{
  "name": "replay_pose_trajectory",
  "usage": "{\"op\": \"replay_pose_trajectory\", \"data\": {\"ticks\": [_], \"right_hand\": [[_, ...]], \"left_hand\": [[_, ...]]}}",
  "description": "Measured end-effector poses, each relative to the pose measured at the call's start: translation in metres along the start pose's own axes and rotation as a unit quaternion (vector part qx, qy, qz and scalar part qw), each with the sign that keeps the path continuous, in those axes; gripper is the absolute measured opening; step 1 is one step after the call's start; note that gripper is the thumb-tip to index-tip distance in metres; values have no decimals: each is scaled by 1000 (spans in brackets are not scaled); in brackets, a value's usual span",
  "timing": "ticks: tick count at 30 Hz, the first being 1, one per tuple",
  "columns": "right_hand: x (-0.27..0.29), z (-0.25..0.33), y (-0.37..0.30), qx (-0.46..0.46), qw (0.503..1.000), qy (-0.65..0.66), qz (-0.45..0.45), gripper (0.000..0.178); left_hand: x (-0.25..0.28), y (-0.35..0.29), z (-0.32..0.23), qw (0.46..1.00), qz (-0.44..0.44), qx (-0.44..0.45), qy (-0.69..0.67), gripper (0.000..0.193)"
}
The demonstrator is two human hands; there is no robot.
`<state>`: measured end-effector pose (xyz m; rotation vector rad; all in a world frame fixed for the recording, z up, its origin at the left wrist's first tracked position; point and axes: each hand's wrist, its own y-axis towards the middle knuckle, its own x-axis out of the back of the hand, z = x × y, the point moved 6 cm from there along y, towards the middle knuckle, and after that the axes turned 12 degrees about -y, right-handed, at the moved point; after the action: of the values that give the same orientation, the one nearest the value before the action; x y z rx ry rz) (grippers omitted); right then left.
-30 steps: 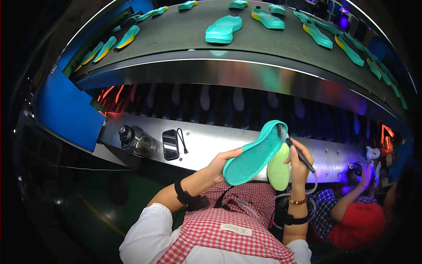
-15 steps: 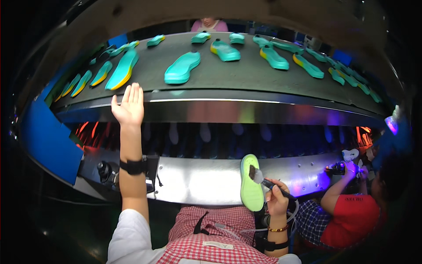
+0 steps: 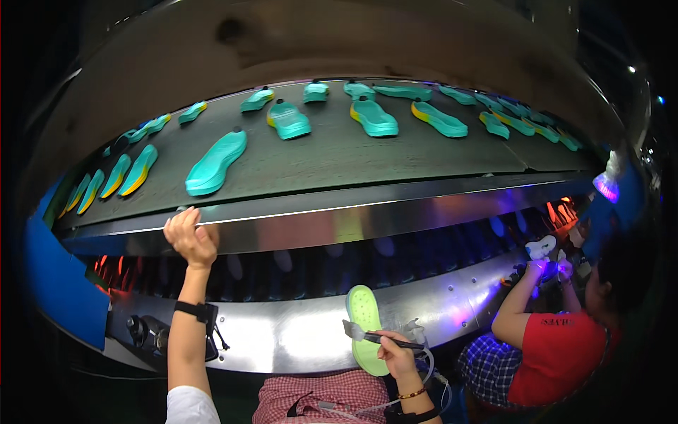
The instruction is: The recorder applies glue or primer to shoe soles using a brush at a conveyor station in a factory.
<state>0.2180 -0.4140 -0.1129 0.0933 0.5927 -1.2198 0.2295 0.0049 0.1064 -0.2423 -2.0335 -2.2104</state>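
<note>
A brush (image 3: 367,335) with pale flat bristles and a dark handle is pinched in my right hand (image 3: 397,358). Its head lies across a light green shoe sole (image 3: 364,311), which rests on the metal shelf in front of my lap. My left hand (image 3: 192,239) is at the metal edge of the conveyor belt, fingers bent and close together; whether anything is inside them is hidden. Just beyond those fingers lies a teal shoe sole (image 3: 216,163) on the belt.
Several teal soles, some yellow-edged, lie along the dark belt (image 3: 325,166). A metal shelf (image 3: 282,336) runs below it. A thin hose (image 3: 430,364) hangs by my right hand. At right a person in red (image 3: 558,353) works on a white piece (image 3: 541,246).
My left hand has turned from palm up with spread fingers to bent fingers at the belt edge. The brush has shifted on the green sole. Belt soles appear farther left, and the view has shifted.
</note>
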Motion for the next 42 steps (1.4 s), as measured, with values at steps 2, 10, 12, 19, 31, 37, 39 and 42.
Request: {"op": "replay_pose_trajectory", "data": {"ticks": [2, 10, 12, 19, 31, 37, 39, 42], "right_hand": [[5, -7, 7, -24, 999, -21, 13, 21], [14, -19, 21, -50, 996, 19, 72, 23], [15, -20, 23, -50, 993, 53, 89, 24], [15, -30, 29, -83, 987, 25, 132, 26], [27, -28, 30, -73, 990, 29, 113, 27], [32, -36, 35, -85, 987, 38, 130, 27], [33, -37, 36, -92, 987, 47, 125, 26], [32, -35, 37, -100, 984, 51, 140, 25]], "left_hand": [[-2, -2, 0, 1000, 7, 5, 11, 37], [-6, -7, 4, 999, 11, -9, 37, 42], [-7, -10, 7, 999, 13, -2, 45, 43], [-11, -20, 22, 999, 24, -18, 43, 50], [-16, -32, 40, 996, 32, -34, 71, 50], [-16, -28, 31, 996, 30, -42, 77, 47], [-16, -27, 28, 996, 28, -41, 68, 44], [-17, -26, 26, 997, 31, -35, 68, 45]]}}
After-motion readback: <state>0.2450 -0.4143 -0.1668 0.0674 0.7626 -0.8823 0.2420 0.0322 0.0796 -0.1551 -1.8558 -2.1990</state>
